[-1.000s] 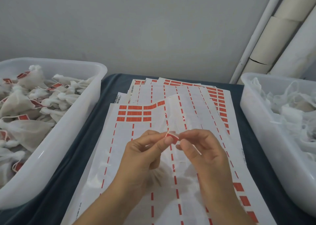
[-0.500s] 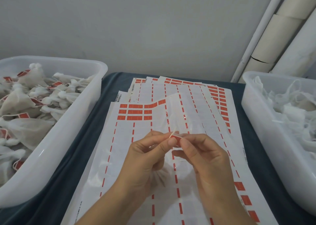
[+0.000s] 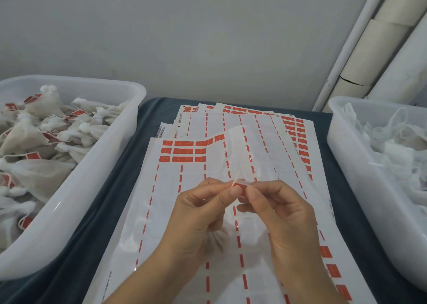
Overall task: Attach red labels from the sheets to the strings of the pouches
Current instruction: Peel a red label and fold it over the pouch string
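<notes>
Nearest, 2 hands, left hand (image 3: 203,209) and right hand (image 3: 275,211), pinch 1 red label (image 3: 242,187) folded on a pouch string (image 3: 236,180) above the sheets (image 3: 184,188); light, limp and sticky, it's best held by its edges; beyond sit 2 tubs (image 3: 97,165).

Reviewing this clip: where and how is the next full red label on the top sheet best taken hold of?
At a corner of the bottom-row label, from the near side: below that row the top sheet is already stripped, so its lower edge is exposed for a fingertip to lift and pinch.
</notes>
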Tool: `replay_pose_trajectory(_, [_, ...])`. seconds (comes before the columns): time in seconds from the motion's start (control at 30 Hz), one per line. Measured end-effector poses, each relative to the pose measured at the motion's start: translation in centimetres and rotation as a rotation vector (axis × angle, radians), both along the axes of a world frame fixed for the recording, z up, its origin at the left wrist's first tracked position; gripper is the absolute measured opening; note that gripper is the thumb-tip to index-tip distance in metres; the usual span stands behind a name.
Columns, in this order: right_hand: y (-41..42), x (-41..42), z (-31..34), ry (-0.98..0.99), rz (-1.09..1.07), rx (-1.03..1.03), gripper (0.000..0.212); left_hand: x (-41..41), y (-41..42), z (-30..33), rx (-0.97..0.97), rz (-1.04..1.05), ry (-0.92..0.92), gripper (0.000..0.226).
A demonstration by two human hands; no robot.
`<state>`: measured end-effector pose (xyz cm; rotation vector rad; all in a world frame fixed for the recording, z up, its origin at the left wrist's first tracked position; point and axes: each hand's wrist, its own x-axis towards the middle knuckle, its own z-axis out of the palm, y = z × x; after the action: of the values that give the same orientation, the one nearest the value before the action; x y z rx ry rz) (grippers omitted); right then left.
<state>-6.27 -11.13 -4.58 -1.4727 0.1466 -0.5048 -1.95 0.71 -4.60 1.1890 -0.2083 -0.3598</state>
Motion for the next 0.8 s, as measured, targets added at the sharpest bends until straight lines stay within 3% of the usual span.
replay_pose_trajectory(0.17, [0.0,0.0,0.0,0.009,-0.024,-0.047,0.028,0.2,0.2,0.0,0.026,0.060,-0.071,0.032])
replay_pose_trajectory(0.37, [0.1,-0.1,-0.5,-0.023,-0.050,-0.093,0.018,0.1,0.0,-0.2,0.082,0.069,-0.119,0.029])
replay_pose_trajectory(0.5, [0.3,0.0,-0.8,-0.036,-0.005,-0.013,0.038,-0.1,0.1,-0.5,0.113,0.101,-0.200,0.029])
replay_pose_trajectory(0.57, [0.2,0.2,-0.9,0.001,-0.019,-0.085,0.040,0.0,-0.1,-0.9,0.150,0.153,-0.230,0.027])
replay_pose_trajectory(0.63, [-0.1,0.2,-1.3,0.011,-0.034,-0.181,0.024,-0.1,-0.3,-1.3,0.242,0.220,-0.315,0.020])
replay_pose_trajectory(0.73, [0.2,0.3,-1.7,0.008,-0.020,-0.210,0.015,-0.2,-0.5,-1.8,0.580,0.363,-0.661,0.023])
replay_pose_trajectory(0.8, [0.5,0.5,-1.8,-0.007,0.024,-0.163,0.016,-0.1,-0.7,-1.8,0.633,0.413,-0.657,0.025])
